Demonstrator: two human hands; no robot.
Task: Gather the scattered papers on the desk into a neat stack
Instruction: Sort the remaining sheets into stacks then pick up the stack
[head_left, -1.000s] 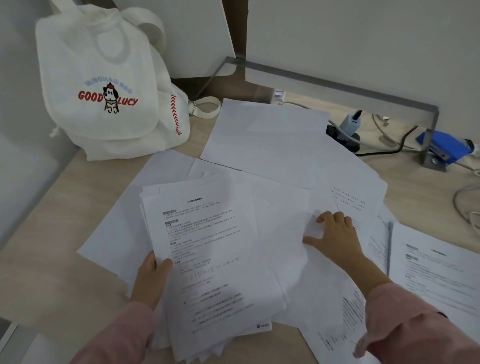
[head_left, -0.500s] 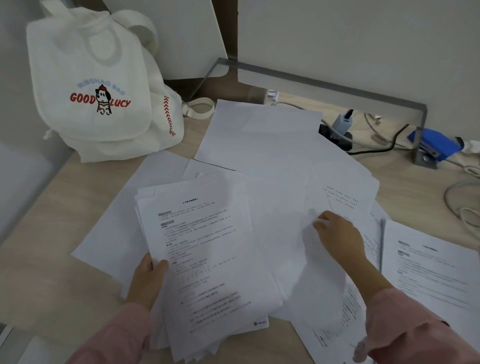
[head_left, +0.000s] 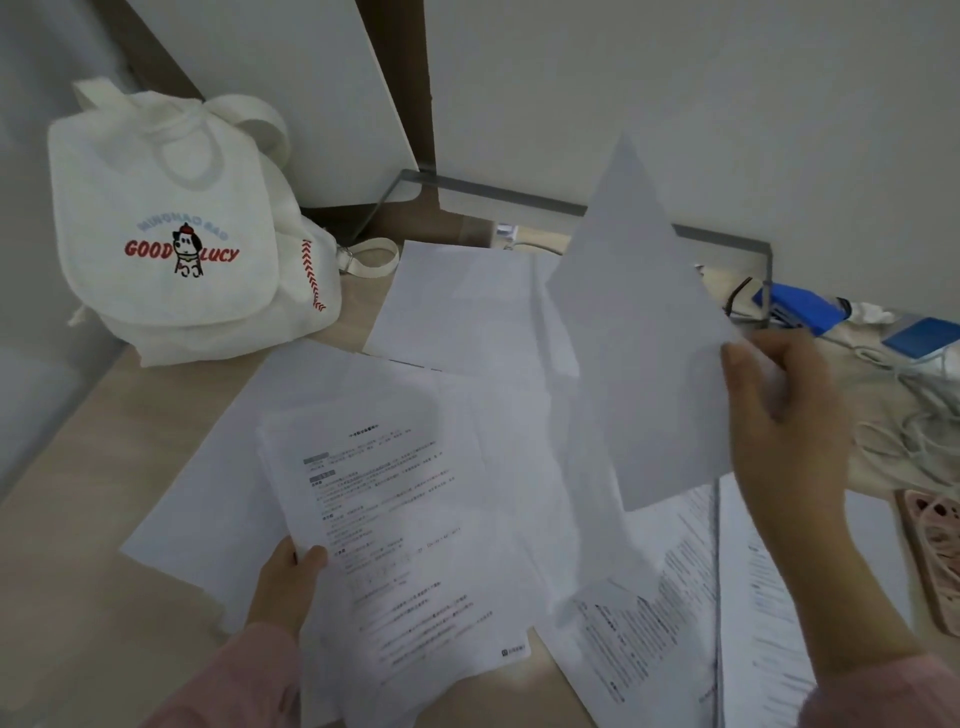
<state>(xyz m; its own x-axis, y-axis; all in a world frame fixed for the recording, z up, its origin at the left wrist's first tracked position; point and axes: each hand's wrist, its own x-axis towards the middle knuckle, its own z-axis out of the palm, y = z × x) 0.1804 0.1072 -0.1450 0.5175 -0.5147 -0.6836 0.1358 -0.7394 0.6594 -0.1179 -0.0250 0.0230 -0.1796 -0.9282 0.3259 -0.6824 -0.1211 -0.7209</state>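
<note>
Wood desk (head_left: 78, 493) | papers (head_left: 467, 312) scattered | white bag (head_left: 171, 218) back-left | pale wall (head_left: 675, 78) behind

The right hand (head_left: 779, 415) pinches a blank sheet (head_left: 639, 332), held tilted above the desk (head_left: 67, 509). The left hand (head_left: 288, 587) grips a printed stack (head_left: 400, 545) by its left edge. Loose papers (head_left: 467, 317) lie around. A white bag (head_left: 176, 228) sits rear left; a blue stapler (head_left: 800, 309) rear right.

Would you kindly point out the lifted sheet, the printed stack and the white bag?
lifted sheet (head_left: 644, 364), head view, middle of its blank face.
printed stack (head_left: 405, 545), head view, middle of the top page.
white bag (head_left: 156, 293), head view, front flap below the print.
</note>
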